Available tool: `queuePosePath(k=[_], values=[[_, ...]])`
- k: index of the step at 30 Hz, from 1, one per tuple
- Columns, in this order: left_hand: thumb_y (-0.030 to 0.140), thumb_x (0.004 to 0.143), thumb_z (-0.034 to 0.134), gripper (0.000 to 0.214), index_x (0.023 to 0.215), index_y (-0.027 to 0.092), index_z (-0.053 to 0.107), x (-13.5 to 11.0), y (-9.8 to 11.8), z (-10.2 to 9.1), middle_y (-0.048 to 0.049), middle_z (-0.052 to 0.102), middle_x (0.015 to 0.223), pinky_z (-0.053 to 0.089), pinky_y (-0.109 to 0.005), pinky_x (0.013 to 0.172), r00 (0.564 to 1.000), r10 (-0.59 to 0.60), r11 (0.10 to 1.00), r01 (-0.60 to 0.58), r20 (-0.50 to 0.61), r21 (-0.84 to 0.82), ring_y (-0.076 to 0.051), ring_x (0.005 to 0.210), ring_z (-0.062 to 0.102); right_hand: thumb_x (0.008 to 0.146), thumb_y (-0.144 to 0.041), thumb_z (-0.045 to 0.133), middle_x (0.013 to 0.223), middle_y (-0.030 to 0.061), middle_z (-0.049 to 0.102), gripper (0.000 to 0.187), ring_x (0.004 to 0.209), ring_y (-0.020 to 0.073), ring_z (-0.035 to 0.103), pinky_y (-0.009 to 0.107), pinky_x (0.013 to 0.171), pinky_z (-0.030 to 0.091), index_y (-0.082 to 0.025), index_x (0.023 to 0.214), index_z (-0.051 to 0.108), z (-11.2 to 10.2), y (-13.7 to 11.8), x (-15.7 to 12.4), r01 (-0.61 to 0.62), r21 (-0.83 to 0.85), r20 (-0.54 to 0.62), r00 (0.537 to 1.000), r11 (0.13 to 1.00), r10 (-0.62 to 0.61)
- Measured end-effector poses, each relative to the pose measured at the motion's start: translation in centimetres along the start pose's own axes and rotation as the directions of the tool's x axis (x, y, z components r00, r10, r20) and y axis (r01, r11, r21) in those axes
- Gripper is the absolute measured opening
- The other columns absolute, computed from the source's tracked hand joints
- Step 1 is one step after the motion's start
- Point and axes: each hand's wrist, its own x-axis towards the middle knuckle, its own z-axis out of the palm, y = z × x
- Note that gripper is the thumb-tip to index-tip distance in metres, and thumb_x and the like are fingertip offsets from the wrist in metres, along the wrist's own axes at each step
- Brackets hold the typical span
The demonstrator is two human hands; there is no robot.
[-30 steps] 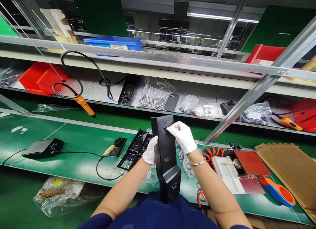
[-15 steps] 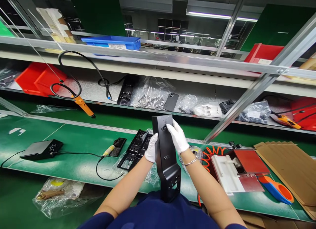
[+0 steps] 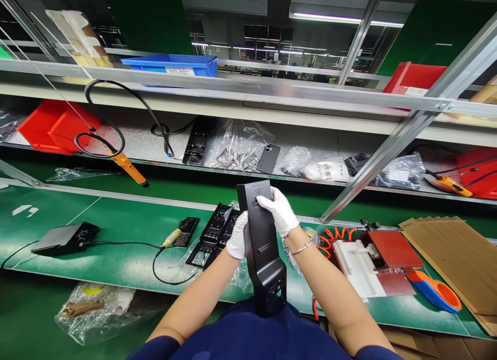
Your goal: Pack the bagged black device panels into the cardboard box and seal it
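Observation:
I hold a long black plastic housing (image 3: 263, 246) upright in front of me, its lower end against my lap. My left hand (image 3: 237, 237), in a white glove, grips its left edge near the middle. My right hand (image 3: 280, 211), also gloved, wraps round its upper right side, with a finger on a small round part near the top. Behind the housing, black plastic frames (image 3: 212, 236) lie on clear plastic bags on the green bench.
A soldering iron (image 3: 171, 237) and its black control box (image 3: 67, 237) lie on the left of the bench. An orange screwdriver (image 3: 130, 167) hangs at left. A red and white fixture (image 3: 373, 259), cardboard sheets (image 3: 458, 261) and an orange-blue tool (image 3: 437, 294) lie at right. A phone (image 3: 268, 159) rests on the shelf.
The housing has tilted slightly and moved a little toward me. My right hand slid from the front of the top to its right side. My left hand kept its grip.

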Motion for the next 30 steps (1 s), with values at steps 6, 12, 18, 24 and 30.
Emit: queuePosePath(k=[6,12,18,24,30], values=[[0.056,0.079,0.070,0.055,0.117,0.016,0.071,-0.1,0.9,0.0,-0.0109,0.071,0.122,0.041,-0.050,0.113,0.995,0.008,1.000,-0.008,0.104,-0.003,-0.034,0.119,0.063,0.078,-0.049,0.072,0.112,0.0017,0.073,0.037,0.106,0.0218,0.068,0.038,0.094,0.056,-0.027,0.107,0.068,-0.5,0.3,0.2,-0.040,0.092,0.073,0.997,0.995,0.033],[0.050,0.078,0.074,0.044,0.110,0.019,0.074,-0.4,0.6,0.1,-0.0069,0.076,0.112,0.048,-0.040,0.109,0.998,0.052,0.999,-0.053,0.035,0.010,-0.029,0.112,0.067,0.069,-0.037,0.081,0.107,0.0024,0.074,0.042,0.099,0.0210,0.067,0.037,0.093,0.055,-0.022,0.106,0.066,0.6,-0.8,-1.0,0.051,-0.071,0.076,0.996,0.996,-0.046],[0.052,0.085,0.067,0.046,0.113,0.015,0.073,-0.5,0.8,0.3,-0.0091,0.075,0.113,0.051,-0.041,0.102,0.998,0.017,1.000,-0.017,0.063,0.004,-0.029,0.108,0.069,0.071,-0.039,0.080,0.108,0.0038,0.073,0.044,0.096,0.0199,0.067,0.032,0.086,0.055,-0.021,0.108,0.065,-0.2,0.0,-0.4,0.029,-0.045,0.073,0.997,0.999,-0.026],[0.067,0.077,0.069,0.076,0.131,0.014,0.062,0.2,1.5,-0.7,-0.0153,0.068,0.127,0.038,-0.057,0.113,0.990,0.037,0.999,-0.037,0.139,0.002,-0.037,0.122,0.060,0.072,-0.048,0.079,0.103,0.0022,0.072,0.063,0.090,0.0201,0.067,0.035,0.082,0.056,-0.025,0.127,0.059,-1.3,1.5,-0.5,-0.013,-0.041,0.178,0.984,0.999,0.021],[0.067,0.079,0.066,0.068,0.128,0.020,0.064,0.4,0.8,-1.5,-0.0103,0.071,0.123,0.033,-0.051,0.119,0.989,-0.016,1.000,0.018,0.144,-0.014,-0.033,0.121,0.062,0.062,-0.043,0.084,0.092,0.0024,0.072,0.039,0.092,0.0224,0.065,0.037,0.085,0.053,-0.021,0.084,0.061,-0.4,1.2,-0.5,-0.026,-0.156,0.029,0.999,0.987,0.031]])
